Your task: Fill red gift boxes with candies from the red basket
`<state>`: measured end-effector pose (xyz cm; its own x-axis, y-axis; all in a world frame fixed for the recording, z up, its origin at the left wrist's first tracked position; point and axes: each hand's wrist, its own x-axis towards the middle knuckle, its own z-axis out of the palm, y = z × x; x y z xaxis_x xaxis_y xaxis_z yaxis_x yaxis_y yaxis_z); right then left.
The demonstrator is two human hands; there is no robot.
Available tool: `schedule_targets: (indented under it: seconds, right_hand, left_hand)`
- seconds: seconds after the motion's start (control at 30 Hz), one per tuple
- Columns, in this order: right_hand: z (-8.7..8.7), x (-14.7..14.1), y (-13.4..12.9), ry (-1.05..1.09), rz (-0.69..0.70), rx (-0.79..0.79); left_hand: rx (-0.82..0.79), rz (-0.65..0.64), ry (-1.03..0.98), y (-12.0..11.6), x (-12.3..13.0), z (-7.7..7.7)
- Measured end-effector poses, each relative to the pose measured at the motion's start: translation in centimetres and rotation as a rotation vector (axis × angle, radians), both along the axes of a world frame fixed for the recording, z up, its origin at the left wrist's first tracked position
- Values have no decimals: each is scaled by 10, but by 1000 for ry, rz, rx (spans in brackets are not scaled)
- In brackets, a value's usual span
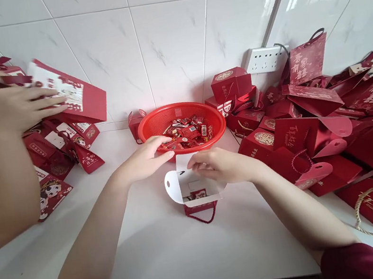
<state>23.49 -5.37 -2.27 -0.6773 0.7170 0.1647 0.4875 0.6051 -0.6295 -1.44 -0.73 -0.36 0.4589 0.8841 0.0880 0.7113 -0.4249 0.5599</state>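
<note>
A small gift box (pixel 200 208) stands open before me, dark red outside and white inside, with its flaps raised and a red rope handle hanging at the front. One red wrapped sweet (pixel 198 194) shows inside it. Over the box's right side, my right hand (pixel 218 165) is bent at the fingers, which look apart and hold nothing I can see. My left hand (pixel 143 160) reaches over the near left rim of a red plastic basket (pixel 149 134), thumb and fingers spread. Wrapped sweets (pixel 190 132) lie in the basket, close to those fingertips.
Many red gift boxes (pixel 290 138) are heaped on the right, and more boxes (pixel 55 162) on the left. Another person's hands (pixel 18 109) handle a red and white box (pixel 79 93) there. Behind the white table (pixel 156 255) is a tiled wall with a power strip (pixel 266 59).
</note>
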Motion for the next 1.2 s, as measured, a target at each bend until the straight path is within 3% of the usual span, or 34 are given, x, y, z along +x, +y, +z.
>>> schedule_targets:
  seconds: [0.17,0.27,0.37,0.57,0.7,0.9,1.03,1.13,1.2]
  right_hand:
    - [-3,5,15,12,-148,235]
    - [0,13,44,0,-258,200]
    - [0,13,86,-236,-409,60]
    - [-14,-14,148,-644,-275,-243]
    - [-24,-25,157,-760,-206,-284]
    - [-34,-20,156,-706,-227,-235]
    - [-29,-17,152,-621,-299,-178]
    - [-15,-12,145,-522,-323,-115]
    - [-3,-7,138,-463,-324,-89]
  left_hand:
    - [-17,-77,194,37,-6,-29]
    - [1,-126,178,44,-6,-33]
    - [34,-154,146,44,-6,-35]
    - [88,-153,98,42,-8,-40]
    - [77,-157,81,43,-10,-41]
    - [91,-163,23,43,-11,-39]
    - [174,17,-65,50,-26,-37]
    - [293,315,-107,74,-49,-34]
    - [368,510,-103,104,-63,-30]
